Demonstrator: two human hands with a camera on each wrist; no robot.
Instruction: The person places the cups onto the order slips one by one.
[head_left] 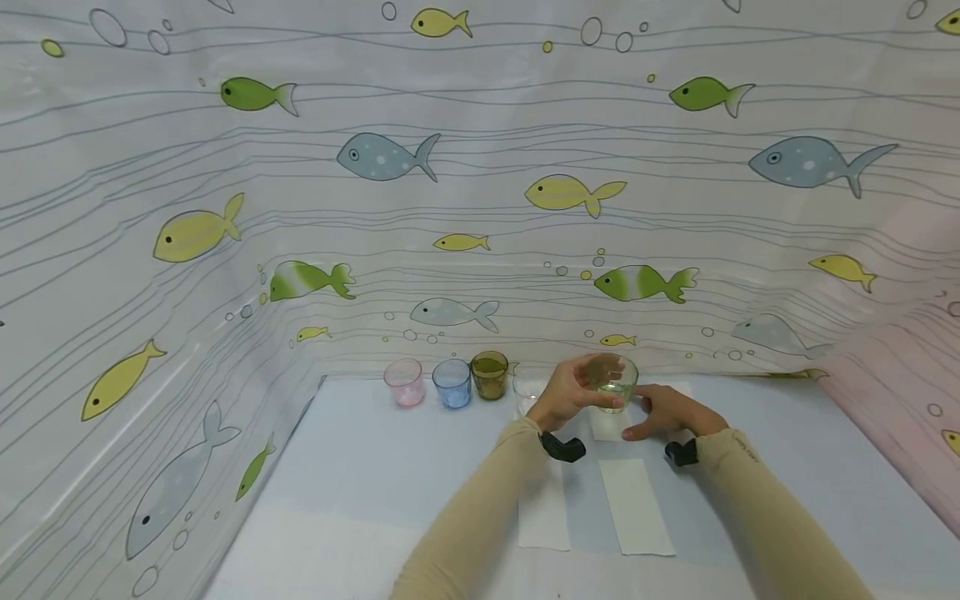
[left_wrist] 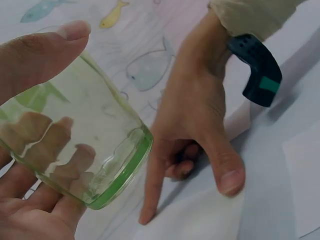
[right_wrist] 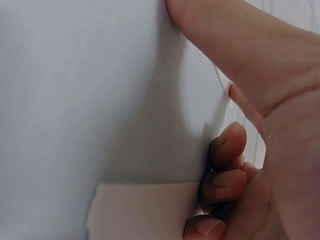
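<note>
My left hand [head_left: 566, 398] grips a clear green-tinted glass [head_left: 621, 377] with thumb and fingers wrapped round its side. In the left wrist view, the glass [left_wrist: 117, 150] is tilted, its thick green base toward my right hand [left_wrist: 192, 110]. That right hand [head_left: 670, 411] is down at the table, index finger and thumb stretched apart, the other fingers bent. Its index fingertip and thumb touch down at a white paper piece [head_left: 607, 427] beneath the glass. The right wrist view shows the bent fingers [right_wrist: 227, 145] beside another paper edge [right_wrist: 145, 210].
A pink glass [head_left: 405, 383], a blue glass [head_left: 452, 385] and an amber glass [head_left: 490, 377] stand at the back. A colourless glass [head_left: 527, 385] is partly behind my left hand. Two white paper strips [head_left: 543, 512] lie nearer me. Fish-patterned sheeting [head_left: 480, 275] walls the table.
</note>
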